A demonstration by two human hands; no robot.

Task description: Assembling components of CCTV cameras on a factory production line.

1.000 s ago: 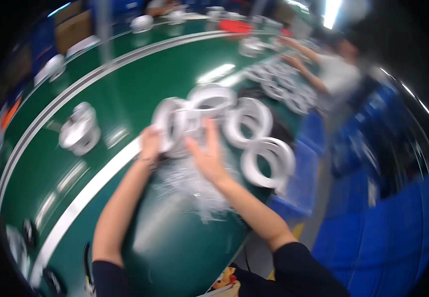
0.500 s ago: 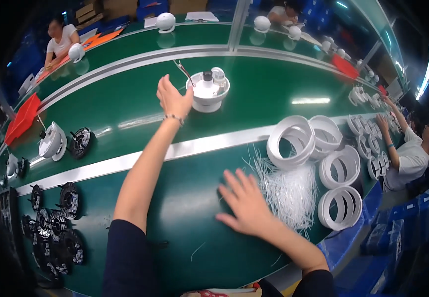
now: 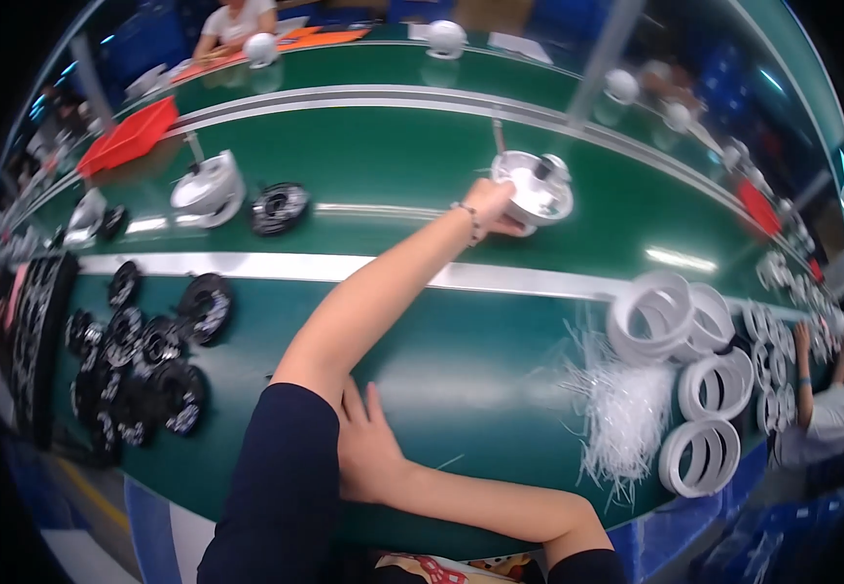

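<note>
My left hand [image 3: 498, 206] is closed on the near left side of a white bowl-shaped housing [image 3: 541, 200] on the green belt. Inside the housing is a small black cylinder, and a thin wire stands up from its far rim. Low over the near green tabletop is my right hand [image 3: 371, 450], holding nothing, its visible fingers apart. My left upper arm hides some of its fingers. Further left on the belt are a similar white housing [image 3: 208, 192] and a black ring-shaped part [image 3: 279, 208].
Several black round parts [image 3: 180, 397] lie at the near left. White rings [image 3: 700, 457] and a heap of clear thin strips [image 3: 626, 419] are on the right. A metal rail [image 3: 295, 265] divides table and belt. Red trays [image 3: 135, 134] stand along it; co-workers sit beyond and at right.
My left hand has closed on the white housing. My right hand has moved left from beside the clear strips to under my left arm. The view has turned left.
</note>
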